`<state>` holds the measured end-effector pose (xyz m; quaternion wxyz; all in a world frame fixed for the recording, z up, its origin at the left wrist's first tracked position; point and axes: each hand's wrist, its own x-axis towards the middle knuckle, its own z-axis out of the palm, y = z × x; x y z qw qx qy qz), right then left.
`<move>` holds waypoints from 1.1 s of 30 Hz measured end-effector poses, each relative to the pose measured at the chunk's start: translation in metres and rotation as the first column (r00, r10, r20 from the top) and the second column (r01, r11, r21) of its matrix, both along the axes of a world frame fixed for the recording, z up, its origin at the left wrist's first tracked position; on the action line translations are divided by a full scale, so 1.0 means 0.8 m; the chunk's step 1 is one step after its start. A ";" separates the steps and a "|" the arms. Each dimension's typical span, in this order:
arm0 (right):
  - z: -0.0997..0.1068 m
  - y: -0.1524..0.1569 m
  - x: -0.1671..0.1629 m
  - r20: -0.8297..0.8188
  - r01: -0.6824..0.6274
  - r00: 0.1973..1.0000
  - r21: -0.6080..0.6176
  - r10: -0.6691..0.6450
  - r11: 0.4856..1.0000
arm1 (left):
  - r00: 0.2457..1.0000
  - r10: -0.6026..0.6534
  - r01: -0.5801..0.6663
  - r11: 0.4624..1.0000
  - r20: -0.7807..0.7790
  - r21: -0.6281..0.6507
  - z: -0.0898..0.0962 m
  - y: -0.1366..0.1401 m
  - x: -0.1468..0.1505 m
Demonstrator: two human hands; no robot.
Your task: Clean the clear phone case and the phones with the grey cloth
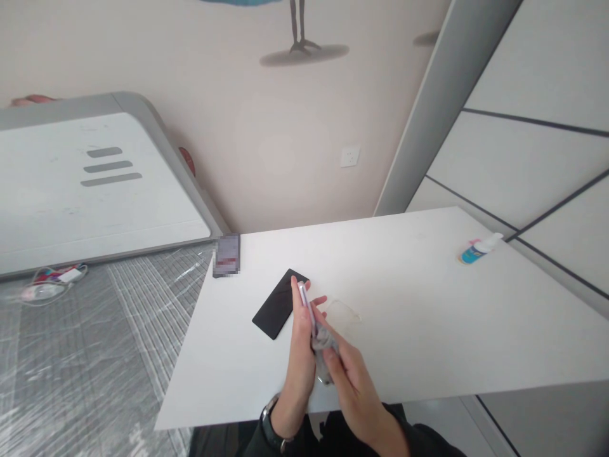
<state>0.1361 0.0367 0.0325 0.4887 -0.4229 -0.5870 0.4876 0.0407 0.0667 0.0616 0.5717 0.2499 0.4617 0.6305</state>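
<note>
The left hand (pixel 301 336) stands nearly edge-on, palm towards 3 o'clock, one digit stretched straight to 12 o'clock. Its wrist (pixel 291 409) rises from a dark sleeve (pixel 259 441) at about 7 o'clock. The right hand (pixel 353 384) comes in from 5 o'clock, also dark-sleeved, and angles towards 11 o'clock, thumb and index finger bent in a pinch. Both hands are drawn close together, palms facing inward.
</note>
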 end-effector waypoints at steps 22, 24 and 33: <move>0.020 0.011 0.034 0.639 -0.556 0.720 0.297 0.271 0.776 | 0.813 -0.204 0.281 0.958 0.545 -0.061 -0.008 -0.011 -0.010; 0.016 0.019 0.039 0.624 -0.443 0.761 0.302 0.176 0.844 | 0.809 -0.236 0.321 0.945 0.538 -0.067 -0.006 -0.015 -0.004; 0.032 0.046 0.025 0.519 -0.185 0.854 0.329 -0.014 0.926 | 0.872 -0.228 0.292 0.952 0.433 -0.088 0.016 -0.009 0.017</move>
